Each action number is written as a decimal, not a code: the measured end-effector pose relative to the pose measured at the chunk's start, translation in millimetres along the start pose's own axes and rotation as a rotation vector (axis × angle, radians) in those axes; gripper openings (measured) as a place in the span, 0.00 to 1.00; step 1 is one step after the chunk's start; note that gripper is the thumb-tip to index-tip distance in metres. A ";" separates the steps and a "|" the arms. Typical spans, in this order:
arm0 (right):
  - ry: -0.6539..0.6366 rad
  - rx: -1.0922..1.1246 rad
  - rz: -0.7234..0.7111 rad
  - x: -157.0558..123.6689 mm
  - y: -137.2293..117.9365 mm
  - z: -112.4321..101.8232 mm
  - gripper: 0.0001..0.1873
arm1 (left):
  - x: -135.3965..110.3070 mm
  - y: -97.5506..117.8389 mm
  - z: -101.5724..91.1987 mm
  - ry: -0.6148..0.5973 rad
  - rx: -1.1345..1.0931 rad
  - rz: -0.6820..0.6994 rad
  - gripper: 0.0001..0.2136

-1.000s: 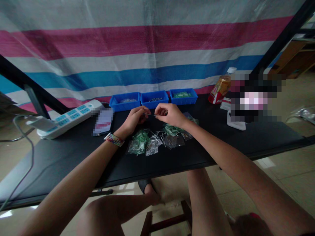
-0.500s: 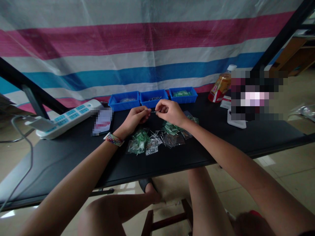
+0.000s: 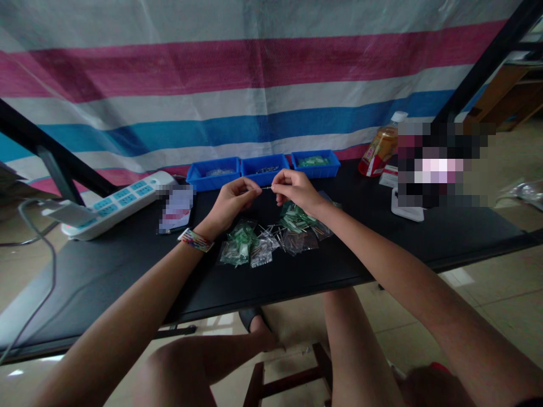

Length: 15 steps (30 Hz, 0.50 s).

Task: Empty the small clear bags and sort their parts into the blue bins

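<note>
My left hand (image 3: 231, 200) and my right hand (image 3: 294, 189) are raised over the black table (image 3: 127, 265), fingertips pinched and nearly meeting. Between them runs a thin metal pin (image 3: 266, 187), one end in each pinch. Below the hands lie small clear bags of green parts (image 3: 240, 243) and of thin pins (image 3: 299, 240), spread on the table. A woven band sits on my left wrist. Behind the hands stand three blue trays (image 3: 263, 168) in a row.
A white power strip (image 3: 114, 203) lies at the left with a grey cable hanging off the edge. A bottle of amber liquid (image 3: 382, 148) and a white stand (image 3: 407, 212) are at the right. A striped tarp hangs behind. My bare knees and a wooden stool (image 3: 288, 376) are below the table.
Both hands have risen slightly toward the blue trays and drawn closer together, still pinching the thin pin. The bags on the table have not moved.
</note>
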State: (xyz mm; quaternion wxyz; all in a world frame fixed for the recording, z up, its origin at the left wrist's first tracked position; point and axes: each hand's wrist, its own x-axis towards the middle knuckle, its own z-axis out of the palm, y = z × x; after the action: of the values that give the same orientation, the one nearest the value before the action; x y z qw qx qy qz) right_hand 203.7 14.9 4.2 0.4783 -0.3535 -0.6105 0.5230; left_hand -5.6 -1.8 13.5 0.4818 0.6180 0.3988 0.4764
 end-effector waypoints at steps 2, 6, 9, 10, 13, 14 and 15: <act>0.012 0.006 -0.042 1.7 2.1 0.1 0.10 | -0.5 0.4 -0.3 -0.026 -0.019 -0.026 0.14; 0.029 0.020 -0.110 3.4 2.9 -0.5 0.11 | 0.1 -0.9 -2.1 -0.068 -0.067 -0.140 0.15; 0.000 0.005 -0.137 2.5 1.8 -0.4 0.11 | 1.1 -2.5 -3.0 -0.061 -0.075 -0.186 0.17; -0.011 -0.004 -0.138 1.9 1.4 -0.2 0.11 | 1.4 -2.9 -3.1 -0.053 -0.075 -0.188 0.17; -0.030 -0.033 -0.120 -0.2 -0.1 1.0 0.11 | 1.6 -3.4 -3.3 -0.034 -0.075 -0.185 0.17; -0.032 -0.041 -0.117 -0.9 -0.9 1.4 0.11 | 1.5 -3.4 -3.3 -0.028 -0.079 -0.185 0.16; -0.033 -0.050 -0.116 -1.6 -2.0 1.7 0.11 | 1.5 -3.3 -3.2 -0.022 -0.083 -0.185 0.16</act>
State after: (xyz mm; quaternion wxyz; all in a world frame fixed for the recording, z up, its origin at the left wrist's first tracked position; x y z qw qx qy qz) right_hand 202.7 12.5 5.8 0.4886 -0.3207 -0.6507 0.4848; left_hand -8.5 1.0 10.9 0.5532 0.5631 0.4289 0.4392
